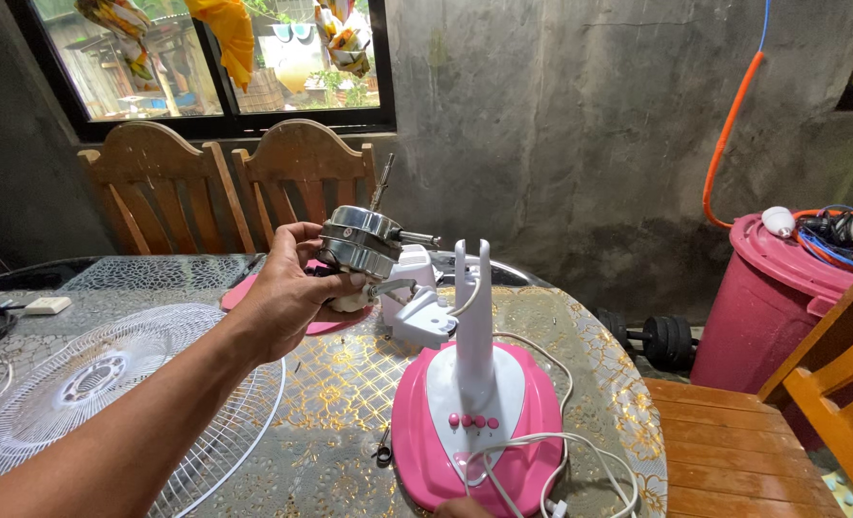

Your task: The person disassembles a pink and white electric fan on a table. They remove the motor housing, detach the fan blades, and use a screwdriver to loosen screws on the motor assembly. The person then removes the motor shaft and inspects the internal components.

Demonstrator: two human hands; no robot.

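Left hand (287, 293) grips fan motor (361, 242)

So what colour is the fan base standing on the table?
The fan base is pink with a white centre panel and white upright neck; the head view shows it plainly.

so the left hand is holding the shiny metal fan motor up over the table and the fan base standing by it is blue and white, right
Not quite. The left hand does hold the shiny metal fan motor above the table, but the head view shows the fan base is pink and white, not blue and white.
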